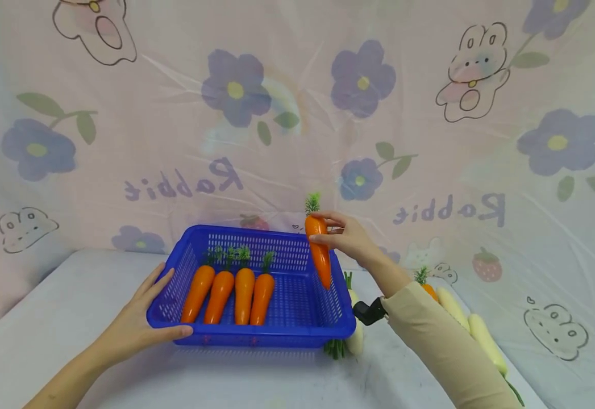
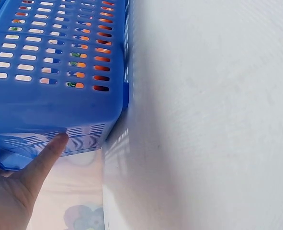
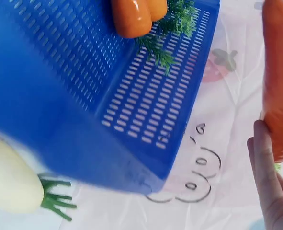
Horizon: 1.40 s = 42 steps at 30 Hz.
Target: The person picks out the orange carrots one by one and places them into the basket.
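In the head view, my right hand point(image 1: 345, 234) pinches an orange carrot point(image 1: 319, 247) with a green leafy top, between thumb and fingers. The carrot hangs tip down above the right end of a blue plastic basket point(image 1: 256, 335); the right wrist view shows the carrot point(image 3: 280, 81) beside that hand's fingers point(image 3: 263, 153). Several carrots point(image 1: 244, 292) lie side by side in the basket's left part, tops toward the back wall. My left hand point(image 1: 128, 326) rests spread against the basket's left front corner, its thumb along the front rim; fingers look straight.
White radishes point(image 1: 357, 335) with green stems lie against the basket's right side. Farther right on the white table point(image 1: 26, 307) are more white radishes point(image 1: 486, 343) and another carrot point(image 1: 430, 291), partly hidden by the right sleeve. A patterned cloth point(image 1: 297, 113) hangs behind the table.
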Each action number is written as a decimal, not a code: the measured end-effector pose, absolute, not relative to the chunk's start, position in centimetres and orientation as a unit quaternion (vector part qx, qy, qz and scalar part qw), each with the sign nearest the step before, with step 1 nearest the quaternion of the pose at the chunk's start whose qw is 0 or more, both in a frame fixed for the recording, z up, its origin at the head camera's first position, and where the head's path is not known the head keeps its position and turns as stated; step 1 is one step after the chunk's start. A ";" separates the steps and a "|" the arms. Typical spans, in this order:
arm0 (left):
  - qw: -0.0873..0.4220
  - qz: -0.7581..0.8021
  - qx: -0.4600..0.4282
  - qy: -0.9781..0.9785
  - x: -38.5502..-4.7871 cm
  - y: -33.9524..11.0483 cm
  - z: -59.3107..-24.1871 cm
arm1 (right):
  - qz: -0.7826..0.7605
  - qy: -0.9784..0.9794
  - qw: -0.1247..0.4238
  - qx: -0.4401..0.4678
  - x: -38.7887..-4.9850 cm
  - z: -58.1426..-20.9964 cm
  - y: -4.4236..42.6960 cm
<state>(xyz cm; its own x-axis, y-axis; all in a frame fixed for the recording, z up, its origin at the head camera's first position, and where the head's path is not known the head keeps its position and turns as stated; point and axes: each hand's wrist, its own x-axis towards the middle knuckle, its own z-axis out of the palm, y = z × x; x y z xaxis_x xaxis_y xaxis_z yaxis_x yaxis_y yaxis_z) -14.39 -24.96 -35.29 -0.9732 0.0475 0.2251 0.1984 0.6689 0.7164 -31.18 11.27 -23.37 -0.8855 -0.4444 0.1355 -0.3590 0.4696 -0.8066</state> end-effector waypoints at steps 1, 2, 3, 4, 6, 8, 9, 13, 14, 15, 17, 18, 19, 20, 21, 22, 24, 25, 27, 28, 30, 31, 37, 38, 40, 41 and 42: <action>0.093 -0.403 -0.067 -0.908 -14.4 -24.9 -35.3 | -0.460 0.854 0.047 -0.237 -31.3 -23.6 11.0; 0.092 -0.404 -0.067 -0.908 -14.4 -24.9 -35.3 | -0.463 0.852 0.048 -0.239 -31.5 -23.8 10.7; 0.092 -0.404 -0.066 -0.908 -14.4 -24.9 -35.2 | -0.466 0.851 0.047 -0.238 -31.6 -24.0 10.5; 0.092 -0.403 -0.066 -0.908 -14.4 -24.8 -35.2 | -0.471 0.848 0.049 -0.239 -31.8 -24.3 10.2; 0.091 -0.402 -0.064 -0.909 -14.4 -24.8 -35.2 | -0.475 0.845 0.053 -0.240 -32.0 -24.7 9.7; 0.091 -0.399 -0.062 -0.910 -14.4 -24.8 -35.2 | -0.480 0.842 0.056 -0.240 -32.1 -25.1 9.2; 0.091 -0.398 -0.060 -0.911 -14.4 -24.8 -35.2 | -0.483 0.841 0.058 -0.238 -32.2 -25.2 9.0; 0.090 -0.396 -0.059 -0.912 -14.4 -24.9 -35.2 | -0.484 0.838 0.058 -0.244 -32.4 -25.8 8.2; 0.091 -0.396 -0.060 -0.912 -14.4 -24.9 -35.2 | -0.482 0.840 0.061 -0.241 -32.1 -25.6 8.0; 0.091 -0.397 -0.061 -0.911 -14.4 -24.8 -35.2 | -0.480 0.842 0.062 -0.238 -32.1 -25.7 7.9; 0.092 -0.398 -0.063 -0.910 -14.4 -24.8 -35.1 | -0.471 0.849 0.064 -0.234 -32.2 -26.1 7.7; 0.092 -0.398 -0.063 -0.910 -14.4 -24.8 -35.1 | -0.469 0.850 0.067 -0.230 -32.2 -26.2 7.6; 0.092 -0.398 -0.063 -0.911 -14.4 -24.7 -35.1 | -0.466 0.853 0.070 -0.225 -32.2 -26.3 7.4; 0.092 -0.397 -0.062 -0.911 -14.4 -24.7 -35.1 | -0.463 0.855 0.076 -0.221 -32.3 -26.5 7.2; 0.091 -0.397 -0.061 -0.911 -14.5 -24.7 -35.2 | -0.460 0.857 0.076 -0.220 -32.7 -26.9 7.1; 0.091 -0.396 -0.059 -0.912 -14.5 -24.8 -35.2 | -0.458 0.858 0.078 -0.221 -32.8 -27.0 6.9; 0.090 -0.395 -0.058 -0.912 -14.5 -24.8 -35.2 | -0.451 0.859 0.079 -0.229 -32.9 -27.3 6.6; 0.090 -0.395 -0.057 -0.913 -14.4 -24.9 -35.2 | -0.447 0.860 0.078 -0.234 -33.1 -27.5 6.4; 0.091 -0.395 -0.058 -0.912 -14.4 -25.0 -35.3 | -0.444 0.860 0.078 -0.240 -33.2 -27.8 6.3; 0.091 -0.397 -0.058 -0.911 -14.4 -25.0 -35.3 | -0.444 0.859 0.082 -0.240 -33.2 -28.0 6.2; 0.093 -0.399 -0.058 -0.910 -14.2 -25.0 -35.5 | -0.445 0.859 0.091 -0.237 -33.2 -28.4 6.1; 0.093 -0.400 -0.058 -0.910 -14.2 -25.1 -35.5 | -0.446 0.860 0.097 -0.229 -33.2 -28.6 6.0; 0.097 -0.397 -0.059 -0.911 -14.1 -25.0 -35.4 | -0.413 0.878 0.138 -0.199 -33.1 -29.8 5.7; 0.098 -0.397 -0.061 -0.911 -14.1 -25.0 -35.3 | -0.407 0.879 0.145 -0.202 -33.1 -30.1 5.6; 0.098 -0.396 -0.063 -0.911 -14.3 -24.9 -35.2 | -0.404 0.877 0.159 -0.207 -33.2 -30.4 5.7; 0.097 -0.396 -0.064 -0.911 -14.4 -24.9 -35.1 | -0.404 0.876 0.165 -0.208 -33.2 -30.5 5.8; 0.095 -0.396 -0.065 -0.911 -14.5 -24.9 -35.1 | -0.405 0.874 0.171 -0.208 -33.2 -30.6 5.8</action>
<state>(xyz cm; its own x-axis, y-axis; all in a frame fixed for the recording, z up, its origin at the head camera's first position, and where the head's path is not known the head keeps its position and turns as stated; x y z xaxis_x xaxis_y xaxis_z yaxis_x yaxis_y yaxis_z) -14.51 -24.87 -35.07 -0.9734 0.0434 0.2252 0.1943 0.6778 0.7091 -33.20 5.83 -30.62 -0.8555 -0.5012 -0.1302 -0.2248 0.5859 -0.7786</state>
